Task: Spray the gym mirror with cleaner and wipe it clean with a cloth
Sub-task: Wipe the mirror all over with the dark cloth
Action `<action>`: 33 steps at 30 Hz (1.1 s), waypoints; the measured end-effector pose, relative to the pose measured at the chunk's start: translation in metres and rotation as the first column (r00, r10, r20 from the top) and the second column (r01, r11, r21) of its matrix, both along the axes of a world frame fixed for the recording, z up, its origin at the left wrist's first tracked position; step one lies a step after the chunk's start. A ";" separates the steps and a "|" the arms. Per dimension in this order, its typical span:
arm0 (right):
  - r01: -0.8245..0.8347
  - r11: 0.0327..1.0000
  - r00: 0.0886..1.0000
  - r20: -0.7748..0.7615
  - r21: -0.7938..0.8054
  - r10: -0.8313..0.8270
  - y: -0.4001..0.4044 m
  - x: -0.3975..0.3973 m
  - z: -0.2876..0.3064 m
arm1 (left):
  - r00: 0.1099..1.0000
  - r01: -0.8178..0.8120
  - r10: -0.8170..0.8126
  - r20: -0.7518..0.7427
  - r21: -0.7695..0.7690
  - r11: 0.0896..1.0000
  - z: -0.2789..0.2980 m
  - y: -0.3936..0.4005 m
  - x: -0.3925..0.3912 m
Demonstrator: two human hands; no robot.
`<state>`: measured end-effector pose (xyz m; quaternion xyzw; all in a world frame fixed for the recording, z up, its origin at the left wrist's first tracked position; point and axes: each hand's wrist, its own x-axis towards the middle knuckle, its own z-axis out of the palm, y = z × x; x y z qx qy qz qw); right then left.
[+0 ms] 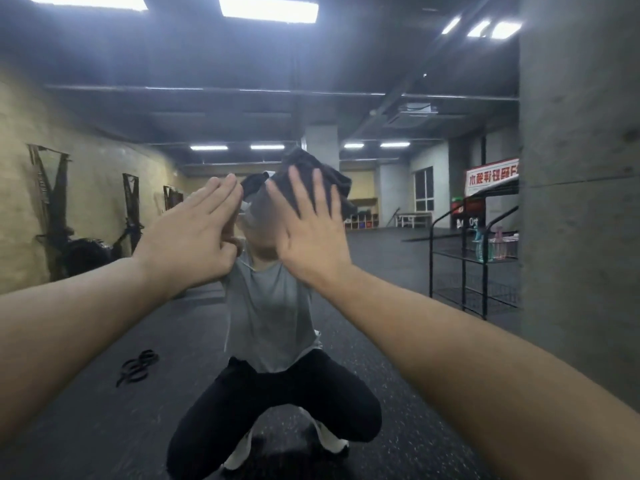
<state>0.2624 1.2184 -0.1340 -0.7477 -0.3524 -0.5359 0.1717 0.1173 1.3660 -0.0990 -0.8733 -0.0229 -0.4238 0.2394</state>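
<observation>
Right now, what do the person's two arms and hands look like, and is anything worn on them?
Both forearms are bare up to the frame edge: no sleeves visible, no gloves, no watch, no rings on the left hand or the right hand. The mirror reflection shows a short-sleeved grey T-shirt.

We see a dark grey cloth, a light grey shirt at six o'clock, black speckled floor below.

Both arms extended forward; left hand raised, fingers straight and together; right hand flat, fingers spread.
</observation>
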 end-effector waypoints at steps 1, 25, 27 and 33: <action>0.000 0.997 0.998 0.063 -0.076 0.005 0.014 -0.007 -0.005 | 1.000 0.002 -0.001 -0.016 0.013 1.000 0.001 0.001 -0.002; 0.086 0.994 0.995 -0.053 0.061 -0.082 -0.004 0.000 0.056 | 0.985 -0.121 0.124 -0.123 0.031 0.992 0.011 0.000 -0.006; 0.068 0.987 0.995 0.076 -0.146 -0.057 0.010 -0.006 0.056 | 0.979 -0.143 0.156 -0.134 0.100 0.985 0.013 0.009 -0.002; 0.040 0.958 0.982 0.191 -0.282 0.015 -0.034 0.020 0.071 | 0.973 -0.153 0.168 -0.157 0.100 0.983 0.016 0.005 -0.005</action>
